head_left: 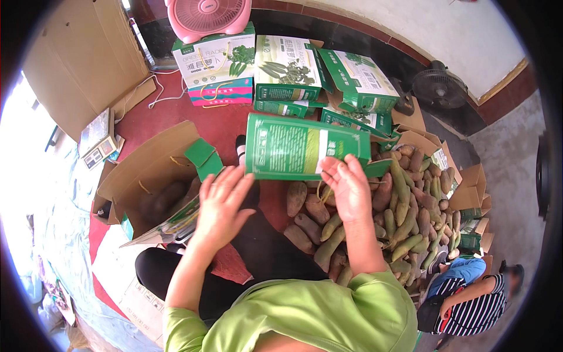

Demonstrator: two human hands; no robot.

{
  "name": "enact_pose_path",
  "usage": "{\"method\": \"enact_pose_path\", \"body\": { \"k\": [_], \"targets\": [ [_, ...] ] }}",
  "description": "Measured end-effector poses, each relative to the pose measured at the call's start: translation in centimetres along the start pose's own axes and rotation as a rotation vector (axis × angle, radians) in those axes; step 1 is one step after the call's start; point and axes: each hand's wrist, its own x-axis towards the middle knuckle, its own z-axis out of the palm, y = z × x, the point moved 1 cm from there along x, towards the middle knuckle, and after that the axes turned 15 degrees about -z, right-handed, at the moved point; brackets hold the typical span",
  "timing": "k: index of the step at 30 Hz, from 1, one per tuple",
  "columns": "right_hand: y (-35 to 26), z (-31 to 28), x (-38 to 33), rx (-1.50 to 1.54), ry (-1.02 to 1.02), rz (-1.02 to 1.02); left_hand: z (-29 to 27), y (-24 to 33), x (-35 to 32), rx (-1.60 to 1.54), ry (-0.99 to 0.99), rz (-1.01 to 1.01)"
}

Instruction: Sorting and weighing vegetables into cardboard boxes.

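A green carton with a light-green printed stripe lies in front of me. My left hand is by its near left corner, palm down with fingers spread. My right hand is at its near right side, fingers loosely curled and apart, overlapping the carton; I cannot tell how firmly they touch it. A thin yellow cord handle shows beside the right fingers. Left of my left hand, an open cardboard box has a raised flap and brownish roots in its shaded inside.
To the right lies a large pile of long green radishes and brown-red roots. Printed cartons stand at the back, a pink fan on one. A black fan stands at back right, a scale at left. Another person bends at lower right.
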Motion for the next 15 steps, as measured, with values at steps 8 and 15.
{"method": "enact_pose_path", "body": {
  "k": [8, 15],
  "targets": [
    [-3.2, 3.0, 7.0, 0.052, -0.133, -0.328, -6.0, -5.7, -3.9, -0.026, 0.438, -0.243],
    [3.9, 1.9, 22.2, 0.116, -0.108, -0.181, -5.3, -7.6, -4.9, 0.014, 0.442, -0.334]
  ]
}}
